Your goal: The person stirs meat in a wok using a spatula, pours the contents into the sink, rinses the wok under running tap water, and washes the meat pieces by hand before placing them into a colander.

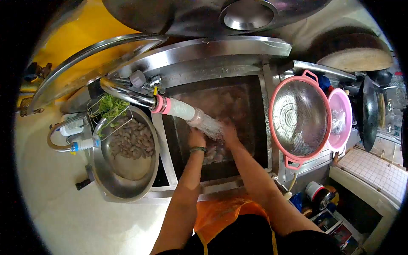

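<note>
both hands reach down into the sink (174, 148), which holds murky, reddish-brown water. the left hand (196, 137) is just beside the falling water (210, 126), and the right hand (230, 131) is on the other side of it; the fingers are lost in splash and blur, so i cannot tell whether either hand is spread, closed or gripping anything. small pale pieces (218, 154) lie in the sink near the hands, on the side toward the person, though the churned water makes it hard to say what they are. the stream comes from a metal faucet (127, 94) with a pink collar (161, 104) and a translucent hose end (182, 110), angled down between the hands. a dark band (198, 149) circles the left wrist. left of the sink a steel bowl (154, 170) tilts, holding many brownish shells (131, 140), with leafy greens (111, 106) in a wire rack at its far edge. to the right, a pink-rimmed strainer (300, 117) stands beside a pink basin (346, 111) containing clear plastic. an orange apron (221, 212) covers the person's front.
</note>
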The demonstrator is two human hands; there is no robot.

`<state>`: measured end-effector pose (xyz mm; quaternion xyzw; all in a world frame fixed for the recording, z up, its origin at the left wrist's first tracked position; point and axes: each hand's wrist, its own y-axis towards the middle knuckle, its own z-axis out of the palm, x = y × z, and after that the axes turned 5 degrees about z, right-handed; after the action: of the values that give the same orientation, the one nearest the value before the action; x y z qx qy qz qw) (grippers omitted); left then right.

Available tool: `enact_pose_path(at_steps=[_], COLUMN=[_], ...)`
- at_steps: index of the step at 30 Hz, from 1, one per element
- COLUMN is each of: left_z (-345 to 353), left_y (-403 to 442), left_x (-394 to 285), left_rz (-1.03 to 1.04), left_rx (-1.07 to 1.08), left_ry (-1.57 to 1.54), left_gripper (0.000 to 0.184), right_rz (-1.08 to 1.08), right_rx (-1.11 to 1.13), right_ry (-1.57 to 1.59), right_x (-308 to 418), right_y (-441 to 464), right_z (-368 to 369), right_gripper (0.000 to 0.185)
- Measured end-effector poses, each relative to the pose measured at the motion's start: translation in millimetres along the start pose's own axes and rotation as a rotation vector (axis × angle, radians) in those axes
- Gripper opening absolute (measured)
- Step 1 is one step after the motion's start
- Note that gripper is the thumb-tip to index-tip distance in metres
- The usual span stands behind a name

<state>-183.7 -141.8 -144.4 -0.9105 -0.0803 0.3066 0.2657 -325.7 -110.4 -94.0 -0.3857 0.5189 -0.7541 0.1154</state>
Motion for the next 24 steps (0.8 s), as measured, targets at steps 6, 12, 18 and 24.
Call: enact_pose_path(at_steps=[6,12,18,24], left_z=[16.6,29.3,42.1,-31.8], left_y=[-2.2,3.2,9.4,-1.8], left_x=[-2.5,-27.5,-26.4,-59.9], left_rz=[0.291,0.321,0.782,0.456], left_rx=[0.191,0.021,-0.124,0.202], left_ry=[-0.112,-0.669,-0.3,-0.152], left_gripper=[0.045,0.038,0.025,0.029], right_rz=[0.067,-0.015,0.108,0.177], right_rx=[-0.163,0.112,0.37,0.37], right_ry=[-0.144,-0.035,-0.202,-0.349], right_x=[42.6,29.4,36.6,54.8], right_y=[-41.4,7.8,-13.8,-34.5], right_z=[-3.6,-66.8,-64.0,-35.7], right_gripper=[0.039,0.047,0.05,0.057])
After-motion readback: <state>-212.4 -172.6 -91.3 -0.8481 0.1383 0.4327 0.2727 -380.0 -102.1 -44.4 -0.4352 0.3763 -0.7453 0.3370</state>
